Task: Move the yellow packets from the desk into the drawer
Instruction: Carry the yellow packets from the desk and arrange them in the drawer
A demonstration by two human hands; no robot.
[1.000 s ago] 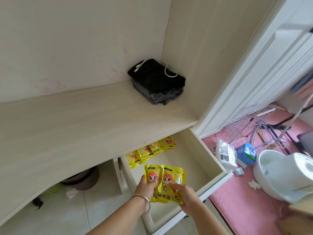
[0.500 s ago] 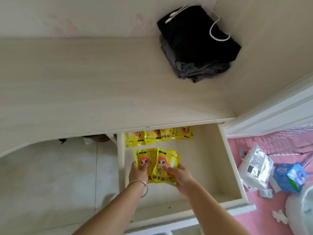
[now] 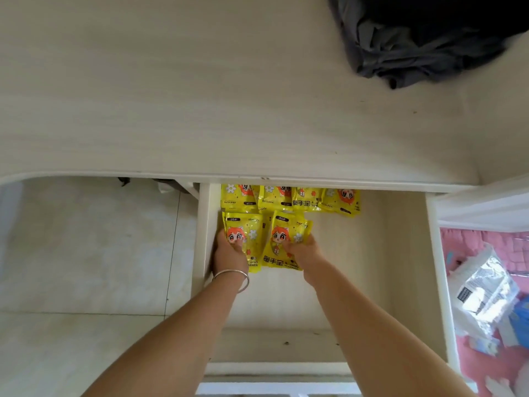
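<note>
Open drawer (image 3: 400,267), both hands on yellow packets (image 3: 266,242) inside.

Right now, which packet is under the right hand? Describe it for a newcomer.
Find the open drawer under the desk. Behind a back row of yellow packets, two lie side by side. It's the right one, under the right hand, away from the drawer wall.

yellow packets (image 3: 267,242) | flat, two rows | drawer (image 3: 372,267) open, back-left

"暖手宝" on a held yellow packet (image 3: 286,242); "HAND WARMER" on its neighbour (image 3: 243,239); remaining print illegible
</note>
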